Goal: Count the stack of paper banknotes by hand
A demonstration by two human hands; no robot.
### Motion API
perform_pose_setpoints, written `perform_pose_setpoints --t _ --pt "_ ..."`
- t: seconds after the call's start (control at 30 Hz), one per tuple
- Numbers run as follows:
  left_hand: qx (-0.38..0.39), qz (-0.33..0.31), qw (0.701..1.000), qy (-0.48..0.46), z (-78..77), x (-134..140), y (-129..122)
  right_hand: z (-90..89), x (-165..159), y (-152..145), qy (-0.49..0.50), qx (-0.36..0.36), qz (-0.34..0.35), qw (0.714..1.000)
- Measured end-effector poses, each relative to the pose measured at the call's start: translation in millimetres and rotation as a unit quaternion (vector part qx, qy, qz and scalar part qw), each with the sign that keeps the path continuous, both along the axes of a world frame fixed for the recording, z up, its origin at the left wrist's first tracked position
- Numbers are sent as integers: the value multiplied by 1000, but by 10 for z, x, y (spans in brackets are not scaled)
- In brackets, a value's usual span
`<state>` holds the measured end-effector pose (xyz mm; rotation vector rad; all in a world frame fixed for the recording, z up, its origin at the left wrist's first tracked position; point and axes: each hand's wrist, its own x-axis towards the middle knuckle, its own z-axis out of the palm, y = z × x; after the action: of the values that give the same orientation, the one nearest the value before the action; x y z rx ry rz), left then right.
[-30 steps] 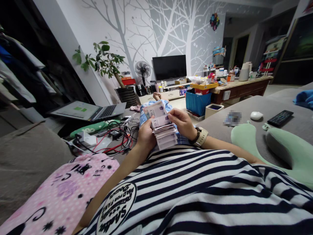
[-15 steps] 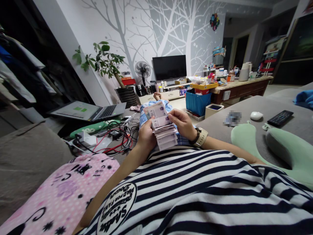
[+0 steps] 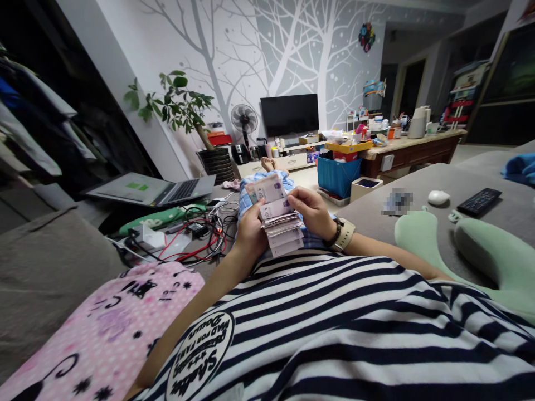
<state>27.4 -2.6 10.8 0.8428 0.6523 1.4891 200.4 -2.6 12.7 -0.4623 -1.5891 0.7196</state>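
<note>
Purple-grey paper: in the head view, the banknotes (image 3: pixel 276 208) are in my hands above the checked cloth (image 3: pixel 312 240) on my legs, just beyond my striped shirt (image 3: pixel 317 334). Some notes lie towards the bundle's far edge, others fan in steps towards its near edge, so I judge them partly leafed through; how many are left I cannot tell. My left hand (image 3: pixel 249 227) grips the left edge, forearm slanting up from below; my right hand (image 3: pixel 312 211) pinches the right edge between thumb and finger, forearm reaching across from the right.
</note>
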Motion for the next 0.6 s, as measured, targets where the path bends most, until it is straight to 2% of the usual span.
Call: perform_pose_setpoints --t 0.1,0.27,0.47,0.6 --pt "-32 11 999 -17 27 8 -18 -3 13 -6 -11 2 -6 1000" --pt "-37 56 998 -14 47 8 -24 -52 13 31 -25 9 2 1000" --pt "-12 28 1000 -9 24 -7 -62 -96 11 180 30 -50 -108 992" --pt "2 54 998 9 24 -14 -92 -87 35 217 4 -71 -108 992"
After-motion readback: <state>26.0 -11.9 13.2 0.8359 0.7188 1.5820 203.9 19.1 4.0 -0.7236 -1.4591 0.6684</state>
